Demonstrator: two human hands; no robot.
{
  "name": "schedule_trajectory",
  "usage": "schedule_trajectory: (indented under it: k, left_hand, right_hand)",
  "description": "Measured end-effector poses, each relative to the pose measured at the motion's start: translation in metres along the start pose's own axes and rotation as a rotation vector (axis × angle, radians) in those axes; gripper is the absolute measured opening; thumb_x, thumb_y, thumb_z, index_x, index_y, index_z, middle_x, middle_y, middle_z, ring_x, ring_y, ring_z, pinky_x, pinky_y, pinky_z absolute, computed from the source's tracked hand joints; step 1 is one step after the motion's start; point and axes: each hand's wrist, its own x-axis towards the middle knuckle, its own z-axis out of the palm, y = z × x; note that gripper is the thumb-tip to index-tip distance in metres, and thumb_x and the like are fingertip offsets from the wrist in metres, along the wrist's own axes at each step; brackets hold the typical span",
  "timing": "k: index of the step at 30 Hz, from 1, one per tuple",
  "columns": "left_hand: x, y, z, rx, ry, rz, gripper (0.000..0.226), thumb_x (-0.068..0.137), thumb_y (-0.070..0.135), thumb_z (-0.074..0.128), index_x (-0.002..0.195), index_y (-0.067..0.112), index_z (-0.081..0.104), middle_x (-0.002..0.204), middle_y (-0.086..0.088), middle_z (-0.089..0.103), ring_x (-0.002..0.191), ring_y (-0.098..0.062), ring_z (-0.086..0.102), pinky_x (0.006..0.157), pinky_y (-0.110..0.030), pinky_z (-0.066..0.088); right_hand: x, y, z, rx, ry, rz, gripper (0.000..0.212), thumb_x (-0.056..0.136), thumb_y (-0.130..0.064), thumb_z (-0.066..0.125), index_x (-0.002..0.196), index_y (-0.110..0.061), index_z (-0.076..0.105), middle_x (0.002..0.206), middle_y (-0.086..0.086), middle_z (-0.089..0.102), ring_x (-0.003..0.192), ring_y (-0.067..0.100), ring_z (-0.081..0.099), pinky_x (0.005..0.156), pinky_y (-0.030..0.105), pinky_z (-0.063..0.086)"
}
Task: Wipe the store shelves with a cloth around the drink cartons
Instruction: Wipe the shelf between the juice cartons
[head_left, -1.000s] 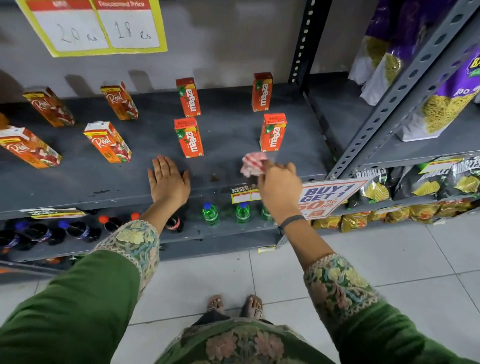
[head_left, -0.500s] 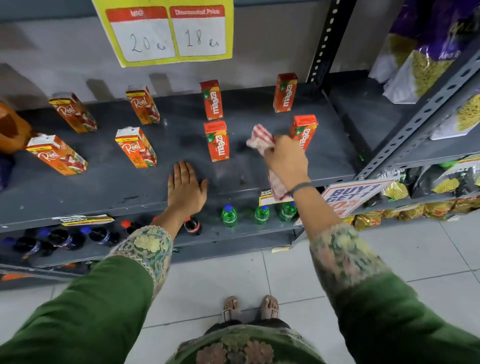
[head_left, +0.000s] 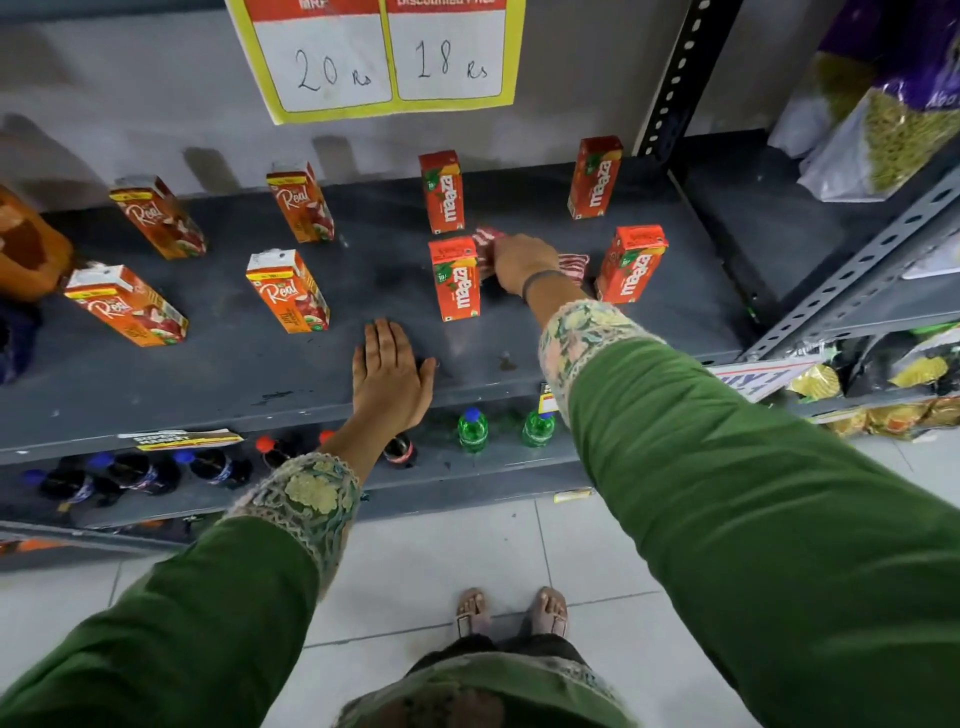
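The right hand (head_left: 524, 260) has pushed deeper into the grey shelf (head_left: 234, 364) than it was a moment ago, when it hovered at the front lip; now it sits in the centre of the frame, between the two front Maaza cartons (head_left: 454, 278), with the red-and-white cloth (head_left: 571, 265) pressed flat under it; its fingers are closed down onto the cloth, which pokes out on both sides of the hand; the cloth touches or nearly touches the left of those cartons, I cannot tell which; the left hand (head_left: 389, 371) lies palm-down near the front edge, lower centre, fingers together and flat, gripping nothing, as it did before; it looks like a brace while she leans in; the Real cartons (head_left: 288, 291) at the left of the frame stand tilted and well apart from the cloth, so that stretch seems unwiped; I'd judge the wiping has moved from the front strip into the gaps between cartons; a small dark smudge (head_left: 506, 364) near the front edge, right of the left hand, may need another pass
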Motion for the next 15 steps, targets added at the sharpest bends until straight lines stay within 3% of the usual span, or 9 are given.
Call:
schedule_trajectory:
  k: [9,15]
  left_hand:
    - [0.0,0.0,-0.001,-0.011,-0.012,-0.006,0.069,0.098,0.043,0.017,0.148,0.0,-0.006,0.158,-0.017,-0.009,0.147,-0.029,-0.008,0.119,-0.041,-0.002]
    - [-0.002,0.0,-0.002,-0.042,-0.017,-0.012,0.069,0.099,0.042,0.018,0.147,-0.001,-0.007,0.158,-0.017,-0.01,0.147,-0.028,-0.009,0.119,-0.041,-0.003]
  right_hand:
    - [-0.048,0.011,0.031,-0.172,0.146,0.017,0.037,0.095,-0.005,0.036,0.122,-0.014,0.06,0.12,0.014,0.064,0.11,0.035,0.061,0.085,0.04,0.052]
    - [-0.087,0.013,0.043,-0.148,0.171,0.015,0.039,0.094,-0.004,0.04,0.124,-0.019,0.058,0.12,0.013,0.064,0.11,0.036,0.061,0.084,0.038,0.052]
